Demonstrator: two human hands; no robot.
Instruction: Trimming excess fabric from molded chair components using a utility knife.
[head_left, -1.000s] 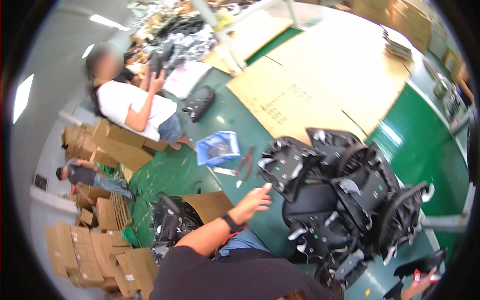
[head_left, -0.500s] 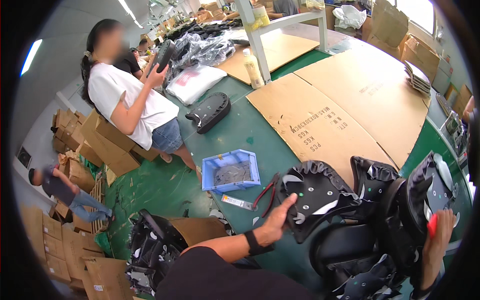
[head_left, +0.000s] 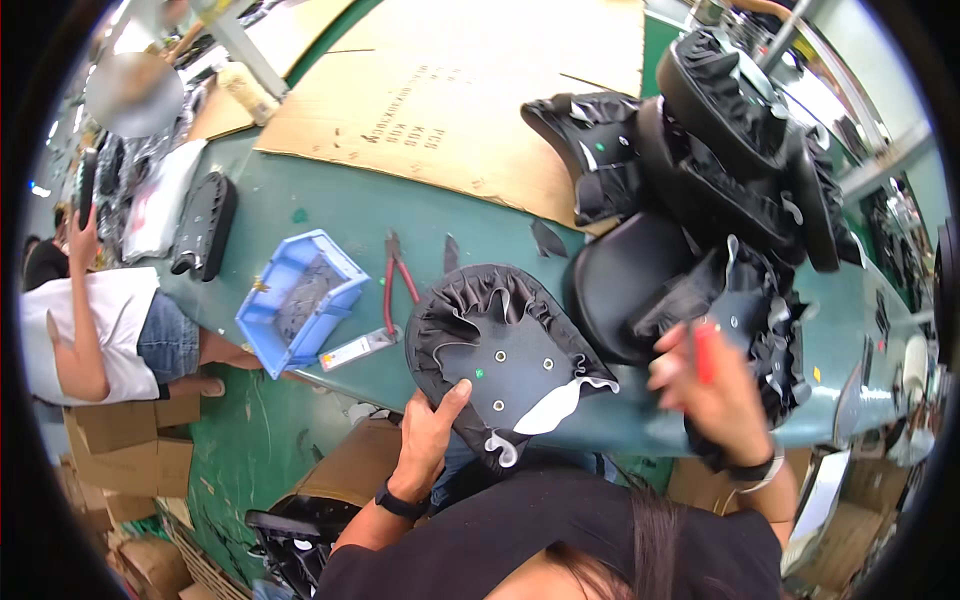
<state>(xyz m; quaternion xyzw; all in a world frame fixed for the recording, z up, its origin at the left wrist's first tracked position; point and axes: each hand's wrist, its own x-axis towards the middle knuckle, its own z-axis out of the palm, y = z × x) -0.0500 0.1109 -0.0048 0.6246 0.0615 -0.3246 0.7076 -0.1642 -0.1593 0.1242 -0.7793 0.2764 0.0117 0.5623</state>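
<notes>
Head view: one black pad [head_left: 525, 375] is held at its near left edge by the left hand [head_left: 426, 432], whose fingers are clamped on it, over the near edge of the worktop [head_left: 330, 205]. A red object [head_left: 707, 355] is gripped in the blurred fingers of the right hand [head_left: 722, 402], right of the pad. Pliers [head_left: 393, 252] and a blue bin [head_left: 268, 345] are seen left; more pads [head_left: 700, 200] are heaped right.

Bright view you've got: cardboard [head_left: 470, 105] washed out up top, your right hand [head_left: 715, 395] a blur, edges bending into black.
</notes>
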